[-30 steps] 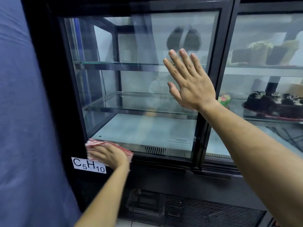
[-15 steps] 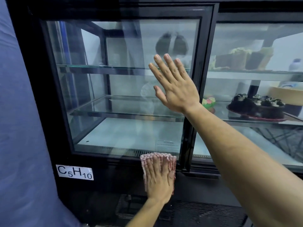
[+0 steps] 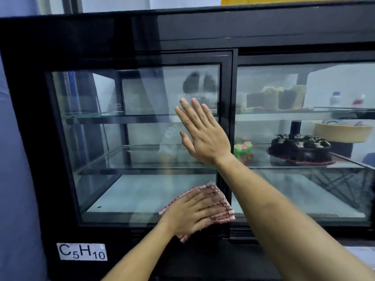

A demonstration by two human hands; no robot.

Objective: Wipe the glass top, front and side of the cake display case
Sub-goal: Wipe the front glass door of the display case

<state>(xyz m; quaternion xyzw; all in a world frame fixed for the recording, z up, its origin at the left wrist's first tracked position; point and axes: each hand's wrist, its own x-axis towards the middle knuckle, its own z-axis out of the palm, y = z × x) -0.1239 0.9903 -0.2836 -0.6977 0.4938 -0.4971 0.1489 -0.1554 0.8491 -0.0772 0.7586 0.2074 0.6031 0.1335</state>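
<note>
Head view: two hands, left (image 3: 194,209) flat pressing one cloth (image 3: 221,207) on case glass (image 3: 132,191), right (image 3: 203,136) spread, empty.

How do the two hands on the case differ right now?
The left hand presses a cloth low on the glass; the right hand lies bare higher up. The left points rightward, the right upward. Both are flat, fingers straight.

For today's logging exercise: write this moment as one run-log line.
left hand: presses red-checked cloth on lower front glass | right hand: flat on glass door | chocolate cake: inside
</note>
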